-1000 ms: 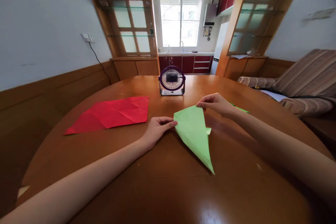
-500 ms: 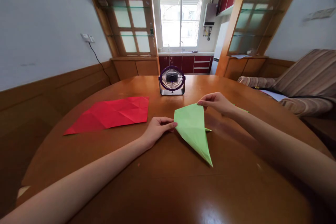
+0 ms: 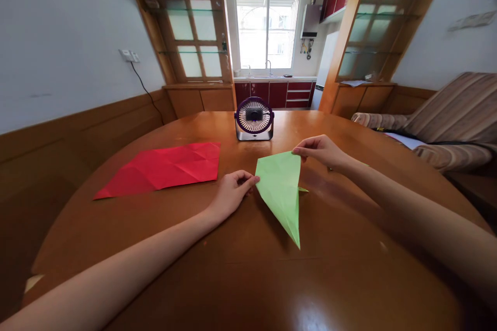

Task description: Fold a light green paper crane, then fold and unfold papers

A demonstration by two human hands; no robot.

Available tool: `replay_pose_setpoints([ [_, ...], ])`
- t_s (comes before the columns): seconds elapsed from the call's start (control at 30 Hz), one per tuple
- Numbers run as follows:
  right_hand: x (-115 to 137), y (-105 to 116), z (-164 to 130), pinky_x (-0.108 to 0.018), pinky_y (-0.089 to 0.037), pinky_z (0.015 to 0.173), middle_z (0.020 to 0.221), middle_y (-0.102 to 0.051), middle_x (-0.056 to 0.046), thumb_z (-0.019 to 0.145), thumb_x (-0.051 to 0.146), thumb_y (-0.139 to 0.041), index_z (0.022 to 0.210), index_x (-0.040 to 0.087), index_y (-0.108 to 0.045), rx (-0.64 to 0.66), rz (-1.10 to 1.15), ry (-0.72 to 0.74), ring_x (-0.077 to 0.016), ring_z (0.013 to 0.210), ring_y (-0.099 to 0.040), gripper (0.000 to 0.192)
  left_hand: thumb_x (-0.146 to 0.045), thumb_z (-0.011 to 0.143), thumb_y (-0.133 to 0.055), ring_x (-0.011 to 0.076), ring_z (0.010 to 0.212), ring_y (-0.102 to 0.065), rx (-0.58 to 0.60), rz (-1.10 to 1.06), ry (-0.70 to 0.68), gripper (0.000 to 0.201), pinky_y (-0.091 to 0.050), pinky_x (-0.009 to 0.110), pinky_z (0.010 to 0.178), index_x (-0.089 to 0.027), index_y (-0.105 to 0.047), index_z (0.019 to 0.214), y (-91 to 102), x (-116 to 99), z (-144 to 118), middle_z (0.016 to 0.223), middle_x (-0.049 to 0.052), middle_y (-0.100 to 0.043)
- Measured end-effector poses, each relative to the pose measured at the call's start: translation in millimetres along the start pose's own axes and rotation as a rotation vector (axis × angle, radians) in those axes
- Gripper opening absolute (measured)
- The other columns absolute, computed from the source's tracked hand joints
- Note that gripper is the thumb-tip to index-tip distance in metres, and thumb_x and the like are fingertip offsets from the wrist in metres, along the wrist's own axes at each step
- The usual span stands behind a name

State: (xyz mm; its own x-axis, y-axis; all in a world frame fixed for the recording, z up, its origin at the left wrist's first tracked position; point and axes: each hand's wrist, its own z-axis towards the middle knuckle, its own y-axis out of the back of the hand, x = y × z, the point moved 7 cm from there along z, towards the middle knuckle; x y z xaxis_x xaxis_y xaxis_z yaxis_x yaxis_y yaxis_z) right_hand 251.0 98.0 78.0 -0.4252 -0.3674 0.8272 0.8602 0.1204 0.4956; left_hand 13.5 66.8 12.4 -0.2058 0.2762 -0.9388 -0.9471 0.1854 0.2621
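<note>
your left hand (image 3: 232, 192) pinches the near-left corner of the folded green paper (image 3: 281, 189), fingers closed on its edge. your right hand (image 3: 320, 150) pinches the far-right corner, thumb and forefinger shut on it. the paper hangs between your two hands as a long triangle, its sharp tip pointing down toward you, close over the wooden table (image 3: 248, 279). a creased red sheet (image 3: 163, 168) lies flat beyond your left hand. a small desk fan (image 3: 254, 119) stands past both hands.

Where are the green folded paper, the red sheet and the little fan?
green folded paper (image 3: 280, 191), head view, middle of its flat face
red sheet (image 3: 166, 168), head view, creased centre
fan (image 3: 254, 116), head view, front grille
</note>
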Motion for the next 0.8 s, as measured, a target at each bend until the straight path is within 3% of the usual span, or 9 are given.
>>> replay_pose_setpoints([
  [0.2,-1.6,1.6,0.2,-0.029,-0.038,0.058,0.059,-0.062,-0.001,0.072,0.050,-0.073,0.073,0.019,-0.072,-0.026,0.019,0.000,-0.0113,0.056,-0.051,0.030,-0.039,0.073,-0.068,0.0138,0.064,-0.056,0.029,-0.086,0.013,0.026,-0.044,0.026,0.063,-0.016,-0.064,0.084,-2.5,1.1,1.7,0.070,0.001,-0.064],
  [0.37,-3.6,4.1,1.5,-0.029,-0.039,0.058,0.059,-0.062,-0.001,0.073,0.051,-0.071,0.074,0.019,-0.071,-0.031,0.026,0.009,-0.0118,0.056,-0.052,0.032,-0.044,0.082,-0.059,0.0149,0.065,-0.056,-0.008,0.047,-0.026,0.029,-0.042,0.027,0.063,-0.015,-0.062,0.083,1.4,4.0,2.9,0.074,0.003,-0.063],
  [0.5,-6.0,4.6,2.4,-0.029,-0.040,0.058,0.060,-0.062,-0.001,0.074,0.051,-0.071,0.074,0.020,-0.071,-0.020,0.017,0.003,-0.0122,0.057,-0.053,0.032,-0.044,0.086,-0.054,0.0159,0.072,-0.057,0.026,0.099,-0.074,0.027,-0.043,0.028,0.068,-0.017,-0.058,0.083,-0.8,0.3,0.9,0.076,0.002,-0.061],
  [0.67,-4.6,-3.3,1.2,-0.029,-0.040,0.059,0.060,-0.062,0.000,0.074,0.052,-0.070,0.075,0.020,-0.070,0.010,0.028,0.014,-0.0118,0.057,-0.052,0.031,-0.048,0.083,-0.058,0.0140,0.065,-0.059,0.076,-0.112,-0.030,0.030,-0.043,0.026,0.064,-0.019,-0.053,0.087,-5.5,-4.5,0.3,0.069,-0.002,-0.060],
  [0.8,-1.8,-12.5,-1.1,-0.028,-0.042,0.060,0.062,-0.061,0.000,0.073,0.053,-0.069,0.076,0.020,-0.070,0.008,0.061,0.042,-0.0115,0.058,-0.053,0.033,-0.045,0.070,-0.074,0.0121,0.065,-0.058,0.004,-0.249,0.045,0.036,-0.042,0.023,0.063,-0.018,-0.059,0.087,-1.9,-3.6,0.3,0.071,-0.003,-0.064],
])
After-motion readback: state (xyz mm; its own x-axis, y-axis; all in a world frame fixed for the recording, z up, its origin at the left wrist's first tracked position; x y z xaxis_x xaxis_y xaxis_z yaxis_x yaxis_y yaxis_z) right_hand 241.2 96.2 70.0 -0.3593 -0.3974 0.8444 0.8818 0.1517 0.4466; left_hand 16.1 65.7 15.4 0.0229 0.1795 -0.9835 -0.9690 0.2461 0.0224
